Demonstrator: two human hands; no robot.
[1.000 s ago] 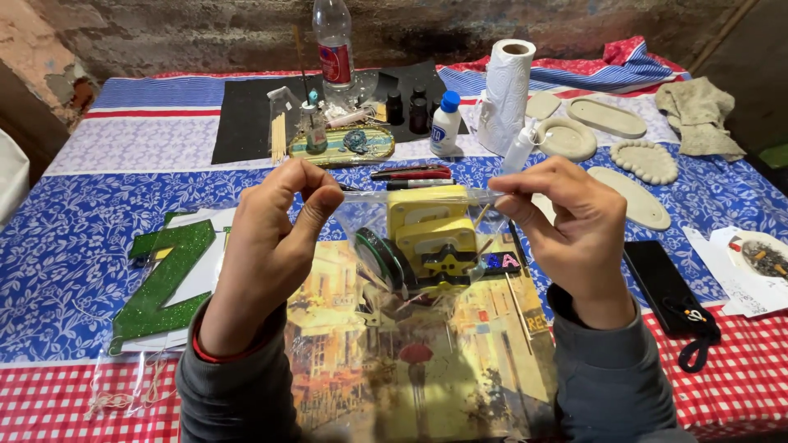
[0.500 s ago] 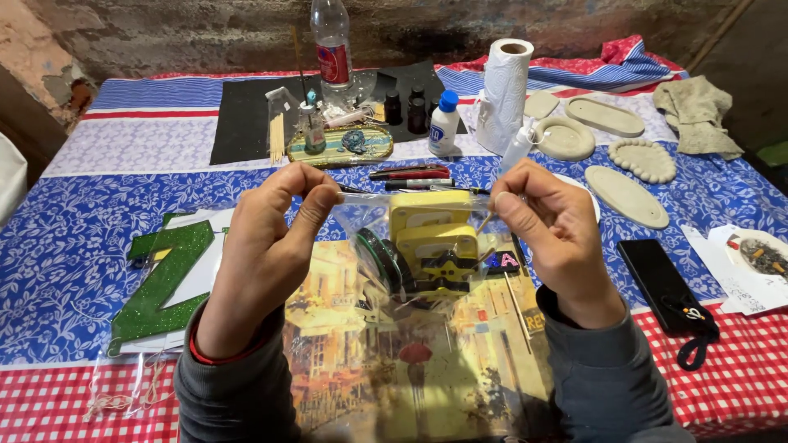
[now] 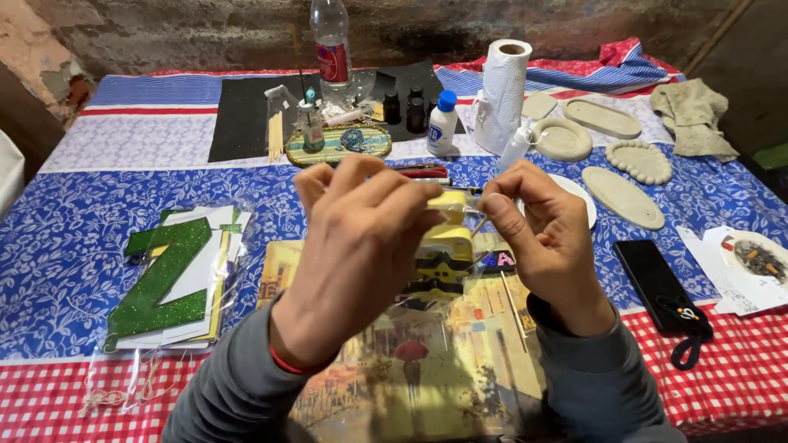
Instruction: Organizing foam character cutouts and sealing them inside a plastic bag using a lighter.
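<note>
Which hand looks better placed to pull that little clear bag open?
Probably the right hand: its fingertips pinch the clear plastic bag's top corner in plain view, while the left hand wraps over the front, steadying it.

I see a rough, dark stone or plaster wall (image 3: 189,33) running behind the surface (image 3: 74,238), patchy and worn at the left. The surface wears blue floral cloth, with red-checked cloth along the near edge. Light is dim and even; no window shows from here.
</note>
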